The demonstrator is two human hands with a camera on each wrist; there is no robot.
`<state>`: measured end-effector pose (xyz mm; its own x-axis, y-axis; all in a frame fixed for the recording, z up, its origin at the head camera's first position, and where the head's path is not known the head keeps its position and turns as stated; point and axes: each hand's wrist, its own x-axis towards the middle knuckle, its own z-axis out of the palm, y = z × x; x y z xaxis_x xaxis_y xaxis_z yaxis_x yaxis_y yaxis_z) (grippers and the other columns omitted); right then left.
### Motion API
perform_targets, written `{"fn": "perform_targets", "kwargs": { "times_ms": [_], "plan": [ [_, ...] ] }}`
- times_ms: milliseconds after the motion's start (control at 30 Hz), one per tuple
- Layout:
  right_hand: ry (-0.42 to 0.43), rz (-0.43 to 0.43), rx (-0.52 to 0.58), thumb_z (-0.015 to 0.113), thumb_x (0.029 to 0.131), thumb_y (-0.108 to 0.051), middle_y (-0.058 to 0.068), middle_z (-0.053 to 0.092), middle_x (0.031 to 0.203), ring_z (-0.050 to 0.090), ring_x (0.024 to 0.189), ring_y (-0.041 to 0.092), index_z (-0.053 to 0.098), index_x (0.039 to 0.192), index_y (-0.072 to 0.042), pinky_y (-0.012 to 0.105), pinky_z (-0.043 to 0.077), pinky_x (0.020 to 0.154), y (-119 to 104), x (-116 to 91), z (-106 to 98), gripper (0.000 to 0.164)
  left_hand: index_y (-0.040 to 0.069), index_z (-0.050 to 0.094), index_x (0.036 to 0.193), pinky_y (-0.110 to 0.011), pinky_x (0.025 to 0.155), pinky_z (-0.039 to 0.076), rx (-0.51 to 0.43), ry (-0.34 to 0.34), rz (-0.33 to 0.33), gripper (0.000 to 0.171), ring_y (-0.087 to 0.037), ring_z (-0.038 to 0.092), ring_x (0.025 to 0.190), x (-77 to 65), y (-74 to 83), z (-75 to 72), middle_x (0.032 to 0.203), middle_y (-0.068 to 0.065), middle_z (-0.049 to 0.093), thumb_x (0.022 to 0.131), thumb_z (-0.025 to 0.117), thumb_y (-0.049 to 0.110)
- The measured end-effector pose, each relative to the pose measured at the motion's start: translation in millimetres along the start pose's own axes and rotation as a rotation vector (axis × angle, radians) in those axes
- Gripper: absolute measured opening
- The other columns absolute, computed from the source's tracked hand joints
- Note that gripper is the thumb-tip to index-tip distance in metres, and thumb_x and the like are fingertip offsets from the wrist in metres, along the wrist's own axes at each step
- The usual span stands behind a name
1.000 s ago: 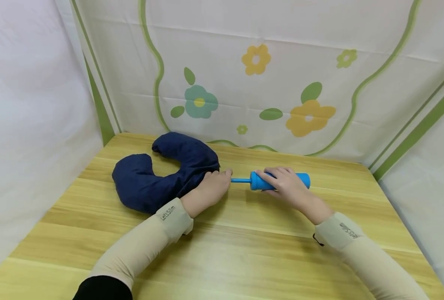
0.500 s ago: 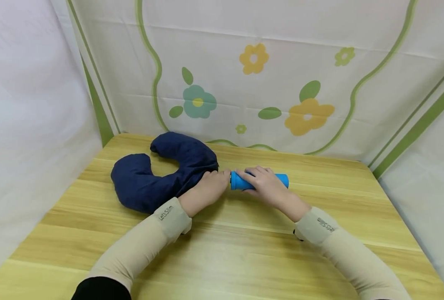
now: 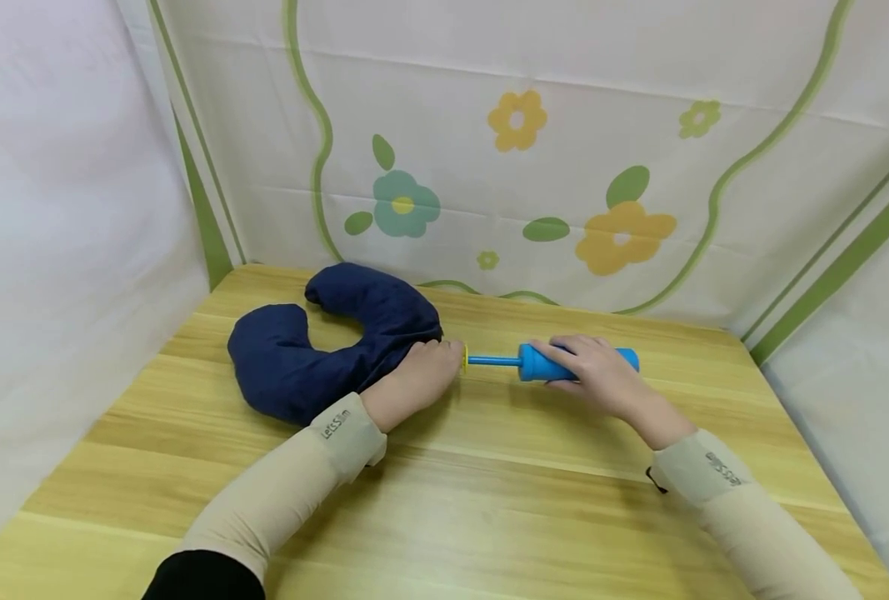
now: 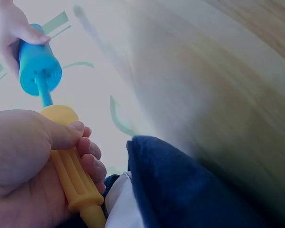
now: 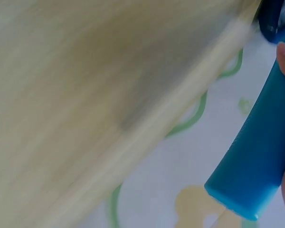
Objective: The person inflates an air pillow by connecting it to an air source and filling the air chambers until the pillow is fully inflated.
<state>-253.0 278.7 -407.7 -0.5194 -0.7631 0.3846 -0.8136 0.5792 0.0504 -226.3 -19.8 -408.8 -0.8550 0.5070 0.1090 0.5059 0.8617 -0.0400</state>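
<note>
A navy U-shaped neck pillow (image 3: 302, 367) lies on the wooden table, its rounded back toward the hands. Beside it my left hand (image 3: 427, 368) grips the ribbed yellow end (image 4: 76, 175) of a hand pump. The narrow yellow tip points down at the pillow's opening, where a whitish inner part (image 4: 126, 202) shows between navy cloth; the far end of the tip is out of view. A thin blue rod (image 3: 494, 361) runs from the yellow end to the blue barrel (image 5: 261, 142), which my right hand (image 3: 597, 372) holds with thumb and fingers wrapped round it.
The wooden table (image 3: 444, 517) stretches toward me in front of both forearms. White cloth with printed flowers (image 3: 519, 121) hangs behind the table, and plain white cloth (image 3: 62, 250) hangs at the left side.
My right hand slid the blue barrel left against my left hand, then drew it back right, so the rod shows again, longer than a second ago. Left hand and pillow stay in place.
</note>
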Motion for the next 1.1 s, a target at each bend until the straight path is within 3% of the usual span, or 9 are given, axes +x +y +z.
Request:
{"fn": "perform_targets", "kwargs": {
  "times_ms": [167, 233, 367, 433, 500, 600, 733, 800, 1100],
  "plan": [
    [0.082, -0.055, -0.019, 0.094, 0.070, -0.012, 0.019, 0.067, 0.115, 0.066, 0.100, 0.041, 0.055, 0.145, -0.009, 0.061, 0.052, 0.085, 19.7, -20.4, -8.5, 0.085, 0.004, 0.055, 0.100, -0.036, 0.071, 0.048, -0.024, -0.053, -0.029, 0.006, -0.021, 0.049, 0.071, 1.5, -2.8, -1.6, 0.084, -0.007, 0.054, 0.106, 0.054, 0.003],
    [0.097, -0.060, -0.014, 0.091, 0.076, -0.018, 0.019, 0.067, 0.115, 0.066, 0.100, 0.041, 0.055, 0.146, -0.009, 0.060, 0.052, 0.084, 26.7, -27.8, -11.3, 0.079, 0.004, 0.055, 0.102, -0.036, 0.072, 0.048, -0.028, -0.049, -0.033, 0.006, -0.022, 0.050, 0.072, 1.4, -3.0, -1.2, 0.086, -0.007, 0.054, 0.107, 0.053, 0.004],
    [0.134, -0.067, -0.003, 0.064, 0.098, -0.048, 0.019, 0.067, 0.113, 0.066, 0.097, 0.041, 0.058, 0.144, -0.008, 0.060, 0.053, 0.080, 33.7, -39.3, -11.9, 0.062, 0.005, 0.053, 0.102, -0.035, 0.070, 0.046, 0.009, -0.013, -0.026, 0.006, -0.021, 0.047, 0.070, -0.5, -1.2, 2.4, 0.086, -0.006, 0.054, 0.108, 0.052, 0.005],
    [0.148, -0.067, -0.001, 0.045, 0.102, -0.057, 0.020, 0.067, 0.111, 0.066, 0.094, 0.041, 0.059, 0.142, -0.006, 0.059, 0.053, 0.079, 32.2, -41.3, -9.9, 0.067, 0.005, 0.052, 0.101, -0.034, 0.067, 0.044, 0.039, 0.010, -0.020, 0.007, -0.021, 0.045, 0.068, -1.5, 0.0, 4.0, 0.085, -0.006, 0.053, 0.108, 0.052, 0.006],
    [0.150, -0.058, 0.000, 0.040, 0.102, -0.059, 0.020, 0.068, 0.111, 0.066, 0.094, 0.041, 0.060, 0.140, -0.004, 0.059, 0.054, 0.078, 27.2, -40.6, -7.0, 0.069, 0.006, 0.051, 0.098, -0.033, 0.066, 0.043, 0.058, 0.026, -0.018, 0.010, -0.020, 0.043, 0.067, -2.7, 0.9, 4.0, 0.084, -0.005, 0.052, 0.108, 0.052, 0.006],
    [0.137, -0.031, 0.013, 0.061, 0.099, -0.050, 0.021, 0.068, 0.113, 0.066, 0.096, 0.042, 0.059, 0.141, -0.004, 0.060, 0.053, 0.079, 15.7, -34.9, -2.1, 0.062, 0.007, 0.050, 0.094, -0.033, 0.065, 0.041, 0.067, 0.038, -0.028, 0.014, -0.020, 0.041, 0.067, -4.3, 1.3, 3.0, 0.081, -0.005, 0.050, 0.108, 0.053, 0.006],
    [0.129, 0.007, 0.015, 0.090, 0.078, -0.019, 0.022, 0.068, 0.115, 0.066, 0.099, 0.043, 0.060, 0.141, -0.004, 0.061, 0.053, 0.081, -1.1, -22.1, 5.7, 0.072, 0.007, 0.049, 0.090, -0.032, 0.066, 0.040, 0.075, 0.058, -0.031, 0.018, -0.020, 0.040, 0.066, -5.9, 1.2, 1.9, 0.077, -0.004, 0.047, 0.106, 0.055, 0.005],
    [0.131, 0.021, 0.007, 0.093, 0.072, -0.013, 0.022, 0.068, 0.115, 0.066, 0.100, 0.042, 0.062, 0.139, -0.003, 0.061, 0.053, 0.082, -8.8, -14.8, 10.0, 0.075, 0.007, 0.048, 0.088, -0.032, 0.065, 0.040, 0.078, 0.072, -0.028, 0.019, -0.020, 0.039, 0.066, -6.1, 1.7, 1.6, 0.076, -0.003, 0.046, 0.105, 0.056, 0.004],
    [0.101, 0.096, 0.039, 0.090, 0.079, -0.018, 0.020, 0.067, 0.121, 0.064, 0.109, 0.041, 0.062, 0.141, -0.006, 0.062, 0.050, 0.090, -42.4, 19.8, 27.1, 0.069, 0.007, 0.050, 0.085, -0.029, 0.063, 0.036, 0.133, 0.145, -0.041, 0.021, -0.018, 0.041, 0.065, -4.4, 7.0, 7.5, 0.076, -0.004, 0.052, 0.103, 0.061, 0.006]
  ]
}}
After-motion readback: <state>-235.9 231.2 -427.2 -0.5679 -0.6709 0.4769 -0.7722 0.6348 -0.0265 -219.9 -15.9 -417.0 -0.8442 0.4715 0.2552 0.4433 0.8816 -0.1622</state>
